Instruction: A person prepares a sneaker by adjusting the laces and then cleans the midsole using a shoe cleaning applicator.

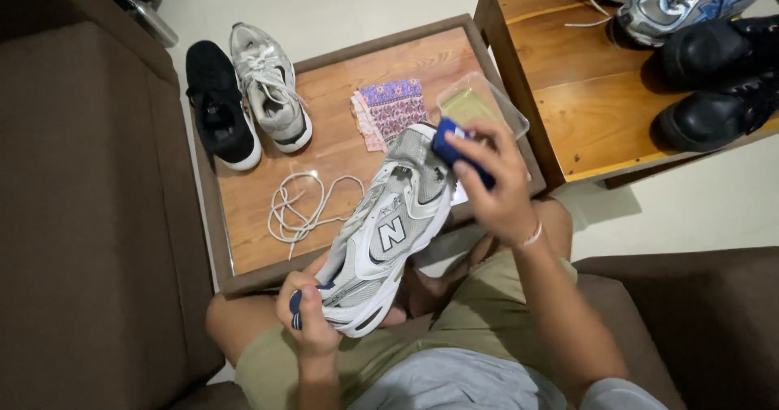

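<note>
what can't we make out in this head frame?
- Blue brush: mostly covered by the right hand; bristles hidden, head view.
- Sneaker heel: wrapped by the left hand.
- Clear tray: contents unclear, partly behind the right hand.
- Shoes on the shelf, top right: cut off by the frame edge.

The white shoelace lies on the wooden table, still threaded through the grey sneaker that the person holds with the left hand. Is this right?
Not quite. The white shoelace does lie on the wooden table, but it is loose there, apart from the shoe, not threaded through it. The head view shows this. The left hand does hold the grey sneaker.
</note>
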